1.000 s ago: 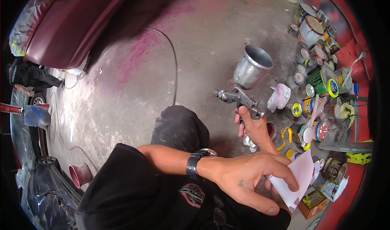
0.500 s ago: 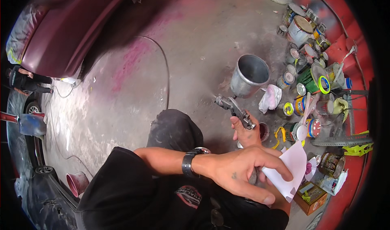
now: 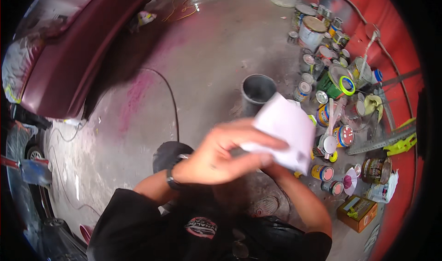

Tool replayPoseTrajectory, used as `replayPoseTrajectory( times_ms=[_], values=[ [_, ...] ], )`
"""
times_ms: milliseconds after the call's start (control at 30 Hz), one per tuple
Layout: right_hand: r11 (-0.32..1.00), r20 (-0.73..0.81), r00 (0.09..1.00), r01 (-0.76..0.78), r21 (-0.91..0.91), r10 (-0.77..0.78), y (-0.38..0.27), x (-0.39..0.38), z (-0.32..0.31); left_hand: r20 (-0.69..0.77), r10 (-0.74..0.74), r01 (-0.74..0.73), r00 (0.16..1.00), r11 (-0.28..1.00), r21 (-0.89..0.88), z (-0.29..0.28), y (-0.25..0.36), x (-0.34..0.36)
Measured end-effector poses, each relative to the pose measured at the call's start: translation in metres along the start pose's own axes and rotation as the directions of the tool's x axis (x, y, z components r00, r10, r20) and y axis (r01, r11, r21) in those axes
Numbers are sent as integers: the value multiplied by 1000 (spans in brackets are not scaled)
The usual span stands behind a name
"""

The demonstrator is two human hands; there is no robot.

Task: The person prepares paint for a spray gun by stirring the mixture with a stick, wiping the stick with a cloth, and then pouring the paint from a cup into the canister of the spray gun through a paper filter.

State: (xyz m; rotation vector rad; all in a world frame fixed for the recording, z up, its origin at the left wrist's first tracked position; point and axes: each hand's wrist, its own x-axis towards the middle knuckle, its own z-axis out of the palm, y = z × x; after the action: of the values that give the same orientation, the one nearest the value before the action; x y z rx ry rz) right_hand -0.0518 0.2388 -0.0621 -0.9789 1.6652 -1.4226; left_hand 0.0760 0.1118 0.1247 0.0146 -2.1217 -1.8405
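My left hand (image 3: pixel 216 155), blurred, grips a folded sheet of white paper (image 3: pixel 285 127) with dark marks on one edge, held just below the mouth of a metal cup (image 3: pixel 251 102). The paper and left hand hide most of the spray gun's place beneath that cup. My right forearm (image 3: pixel 301 199) rises from the lower right; the right hand's fingers are hidden behind the paper, so their grip cannot be made out.
Several paint cans (image 3: pixel 313 33) line the red wall (image 3: pixel 377 26) on the right, with a cardboard box (image 3: pixel 357 212). A maroon car panel (image 3: pixel 64 76) stands upper left. A hose (image 3: pixel 175 113) crosses the concrete floor. A person's dark legs (image 3: pixel 34 118) show far left.
The left hand and paper have moved up and leftward to the cup, now covering the right hand. The cup sits lower and further left in view. The surroundings shifted as my head moved.
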Motion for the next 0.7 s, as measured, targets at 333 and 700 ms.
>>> replayPoseTrajectory(
  times_ms=[333, 700],
  values=[
    [995, -20, 998, -55, -86, 54, -14, 14, 2, -241, 411, -69, 879, 610, 789, -57, -19, 48],
    [951, -117, 980, 124, -282, -163, -12, 2, 4, 18, 204, -117, 979, 484, 868, -48, -58, 41]
  ],
)
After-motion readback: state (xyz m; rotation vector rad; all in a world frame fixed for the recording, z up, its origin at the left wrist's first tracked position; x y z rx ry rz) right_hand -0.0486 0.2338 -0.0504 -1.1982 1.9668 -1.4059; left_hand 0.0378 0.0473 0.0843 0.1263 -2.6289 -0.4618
